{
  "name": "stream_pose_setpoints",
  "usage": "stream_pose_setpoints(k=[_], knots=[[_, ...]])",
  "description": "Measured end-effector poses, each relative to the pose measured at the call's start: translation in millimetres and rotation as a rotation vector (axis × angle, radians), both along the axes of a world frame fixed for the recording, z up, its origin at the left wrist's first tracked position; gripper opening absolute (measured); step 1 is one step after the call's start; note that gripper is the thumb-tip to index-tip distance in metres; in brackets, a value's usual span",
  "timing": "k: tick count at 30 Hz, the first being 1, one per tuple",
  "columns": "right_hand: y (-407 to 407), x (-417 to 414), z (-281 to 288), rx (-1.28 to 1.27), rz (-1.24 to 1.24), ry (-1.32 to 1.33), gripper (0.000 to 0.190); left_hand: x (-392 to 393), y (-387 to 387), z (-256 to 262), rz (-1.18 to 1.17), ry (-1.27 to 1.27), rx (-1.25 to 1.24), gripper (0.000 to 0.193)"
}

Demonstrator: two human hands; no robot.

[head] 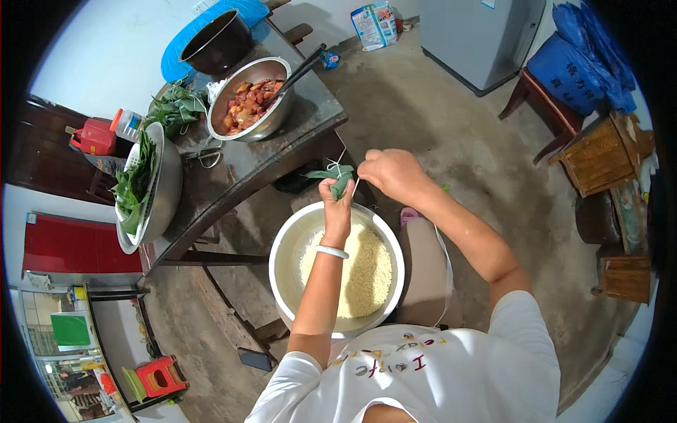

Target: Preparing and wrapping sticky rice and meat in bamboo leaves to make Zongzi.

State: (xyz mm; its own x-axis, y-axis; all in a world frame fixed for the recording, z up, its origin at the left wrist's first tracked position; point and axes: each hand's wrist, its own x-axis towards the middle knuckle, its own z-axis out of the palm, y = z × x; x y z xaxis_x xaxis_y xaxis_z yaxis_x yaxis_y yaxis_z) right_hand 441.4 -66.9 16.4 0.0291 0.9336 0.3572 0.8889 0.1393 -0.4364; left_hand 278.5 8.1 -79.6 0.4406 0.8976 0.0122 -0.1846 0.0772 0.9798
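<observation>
My left hand [337, 196] holds a green leaf-wrapped bundle [341, 177] with white string [335, 167] around it. Just right of it, my right hand [389, 172] is closed on a length of the string. Below both hands a large white-rimmed basin [278, 275] holds pale grains of rice [365, 285], partly hidden by my left forearm. On the table stands a steel bowl [254, 135] of marinated meat pieces [251, 103], with dark chopsticks [301, 71] resting in it. Leaf-wrapped bundles [177, 108] lie behind scissors [209, 157].
The dark table [227, 180] reaches from upper middle to left. On it are a dark pot [219, 42] and a metal basin [169, 195] with a colander of long green leaves [135, 185]. A wooden bench [227, 312] bears a phone [255, 359]. A stool [550, 111] stands right.
</observation>
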Motion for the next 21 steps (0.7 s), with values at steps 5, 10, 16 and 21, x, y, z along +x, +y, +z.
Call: stream_pose_setpoints(k=[5,10,16,21], knots=[[49,-7,-18,0.226,0.038,0.209,0.012,-25,28,-4,-0.145,-0.026,-0.130,0.020],[80,-21,-57,0.207,-0.031,0.398,0.012,-19,29,11,-0.181,-0.176,-0.335,0.017],[72,-37,-78,0.193,-0.380,0.377,0.013,-27,41,14,-0.125,-0.257,-0.442,0.014],[76,-52,-103,-0.207,-0.439,0.784,0.013,-24,45,7,-0.103,-0.269,-0.445,0.010]])
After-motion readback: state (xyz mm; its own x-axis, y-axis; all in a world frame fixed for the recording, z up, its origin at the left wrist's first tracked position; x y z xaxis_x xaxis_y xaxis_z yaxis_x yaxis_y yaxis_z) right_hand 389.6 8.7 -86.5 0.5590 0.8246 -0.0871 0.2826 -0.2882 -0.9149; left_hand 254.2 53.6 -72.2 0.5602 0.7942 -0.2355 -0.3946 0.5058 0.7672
